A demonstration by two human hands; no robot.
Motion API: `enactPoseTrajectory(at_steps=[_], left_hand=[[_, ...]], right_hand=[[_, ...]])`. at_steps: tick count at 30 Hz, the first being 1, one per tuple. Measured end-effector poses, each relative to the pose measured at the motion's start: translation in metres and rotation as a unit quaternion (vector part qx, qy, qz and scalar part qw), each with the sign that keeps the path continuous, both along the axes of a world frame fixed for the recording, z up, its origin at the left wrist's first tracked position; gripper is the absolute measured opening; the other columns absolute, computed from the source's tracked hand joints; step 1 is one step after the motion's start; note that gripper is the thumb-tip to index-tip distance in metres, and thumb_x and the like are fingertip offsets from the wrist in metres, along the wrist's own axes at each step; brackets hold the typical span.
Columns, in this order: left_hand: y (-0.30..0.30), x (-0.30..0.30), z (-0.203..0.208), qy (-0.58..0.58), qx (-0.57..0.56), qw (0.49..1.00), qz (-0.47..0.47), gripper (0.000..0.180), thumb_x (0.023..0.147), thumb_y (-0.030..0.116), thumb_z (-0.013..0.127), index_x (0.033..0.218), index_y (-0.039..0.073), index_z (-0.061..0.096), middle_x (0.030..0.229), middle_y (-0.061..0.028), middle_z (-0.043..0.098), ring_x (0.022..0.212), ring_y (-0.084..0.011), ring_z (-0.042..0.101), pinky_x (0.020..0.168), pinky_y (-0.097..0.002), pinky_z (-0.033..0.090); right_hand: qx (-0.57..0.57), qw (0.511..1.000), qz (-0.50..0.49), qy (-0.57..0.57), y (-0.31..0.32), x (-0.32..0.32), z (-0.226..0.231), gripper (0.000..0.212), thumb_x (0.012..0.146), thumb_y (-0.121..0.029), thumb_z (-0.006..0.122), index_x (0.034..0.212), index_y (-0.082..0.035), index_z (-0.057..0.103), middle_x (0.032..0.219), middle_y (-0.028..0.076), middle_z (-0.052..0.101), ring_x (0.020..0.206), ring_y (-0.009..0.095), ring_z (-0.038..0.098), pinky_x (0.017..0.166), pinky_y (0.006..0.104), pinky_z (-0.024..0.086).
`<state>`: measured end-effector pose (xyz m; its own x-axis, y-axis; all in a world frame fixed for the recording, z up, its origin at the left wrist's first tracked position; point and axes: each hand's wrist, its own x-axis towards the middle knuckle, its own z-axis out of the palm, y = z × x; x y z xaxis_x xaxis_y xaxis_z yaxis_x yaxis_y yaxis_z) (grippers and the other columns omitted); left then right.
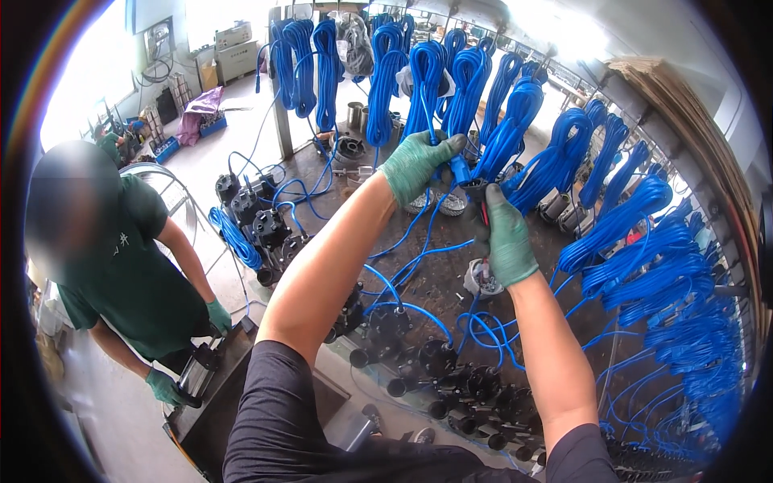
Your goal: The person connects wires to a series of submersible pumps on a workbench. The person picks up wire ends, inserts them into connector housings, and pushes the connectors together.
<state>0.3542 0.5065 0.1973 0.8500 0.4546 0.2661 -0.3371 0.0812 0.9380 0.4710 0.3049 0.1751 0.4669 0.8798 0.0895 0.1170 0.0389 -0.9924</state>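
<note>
Head view: the left hand [419,167], in a green glove, has its thumb and fingers closed around a blue plug [460,169], which lies between the 2 hands, above the dark table [439,282]; the right hand [511,241], also gloved, grips a black piece [477,193] with a bit of red, its kind hard to tell; the plug's long axis slants down and rightward from the left fingers, its lower end close by the black piece, though I cannot tell if they touch; the left hand is nearer, wrapped on the plug itself, the right just below and rightward; a blue cord [431,121] rises from the left hand toward hanging bundles [427,68]; below the right hand stands a pale cup [483,278] of small parts; farther out, black motors [270,229] crowd the table's left side; beyond them, a co-worker [121,266] handles a metal cylinder [196,373].
</note>
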Motion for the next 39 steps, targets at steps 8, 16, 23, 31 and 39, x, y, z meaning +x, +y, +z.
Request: enactPoseTrajectory(at_steps=[8, 16, 23, 31, 39], left_hand=[[-0.014, 0.003, 0.000, 0.002, -0.085, 0.993, 0.081, 0.045, 0.092, 0.040, 0.081, 0.107, 0.001, 0.065, 0.082, -0.0063, 0.067, 0.063, -0.0153, 0.063, 0.056, -0.0304, 0.054], [-0.028, 0.011, 0.003, -0.030, -0.097, 0.987, 0.121, 0.036, 0.094, 0.030, 0.080, 0.104, -0.001, 0.064, 0.087, -0.0094, 0.070, 0.068, -0.0173, 0.068, 0.060, -0.0313, 0.058], [-0.033, 0.021, -0.012, -0.064, -0.199, 0.974, 0.092, 0.032, 0.096, 0.030, 0.078, 0.110, 0.004, 0.065, 0.094, -0.0050, 0.068, 0.078, -0.0171, 0.065, 0.071, -0.0328, 0.056], [-0.045, 0.036, -0.008, -0.134, -0.314, 0.932, 0.125, 0.024, 0.098, 0.024, 0.075, 0.103, 0.003, 0.065, 0.088, -0.0098, 0.067, 0.073, -0.0212, 0.062, 0.065, -0.0392, 0.054], [0.008, 0.010, -0.021, 0.021, -0.012, 0.993, 0.119, 0.039, 0.102, 0.031, 0.068, 0.123, -0.002, 0.064, 0.108, -0.0134, 0.075, 0.092, -0.0208, 0.070, 0.077, -0.0340, 0.059]], right_hand=[[0.058, 0.977, -0.176, -0.109, 0.019, -0.034, -0.001, 0.023, 0.101, -0.016, 0.069, 0.121, -0.004, 0.068, 0.093, 0.002, 0.071, 0.070, 0.008, 0.060, 0.062, 0.0256, 0.050], [0.149, 0.888, -0.279, -0.334, 0.032, -0.048, -0.010, 0.022, 0.095, -0.015, 0.077, 0.109, -0.002, 0.066, 0.100, 0.015, 0.076, 0.090, 0.019, 0.073, 0.080, 0.0348, 0.057], [0.106, 0.950, -0.242, -0.164, 0.043, -0.071, 0.006, 0.026, 0.094, -0.018, 0.078, 0.105, -0.003, 0.060, 0.093, 0.013, 0.071, 0.084, 0.020, 0.071, 0.078, 0.0391, 0.057], [0.173, 0.885, -0.310, -0.301, 0.067, -0.046, -0.002, 0.019, 0.089, -0.007, 0.078, 0.097, 0.002, 0.063, 0.091, 0.014, 0.071, 0.080, 0.021, 0.069, 0.075, 0.0355, 0.055], [0.110, 0.983, -0.131, -0.061, 0.047, -0.007, 0.024, 0.029, 0.099, -0.021, 0.072, 0.122, -0.007, 0.063, 0.098, 0.007, 0.072, 0.068, 0.010, 0.065, 0.050, 0.0222, 0.046]])
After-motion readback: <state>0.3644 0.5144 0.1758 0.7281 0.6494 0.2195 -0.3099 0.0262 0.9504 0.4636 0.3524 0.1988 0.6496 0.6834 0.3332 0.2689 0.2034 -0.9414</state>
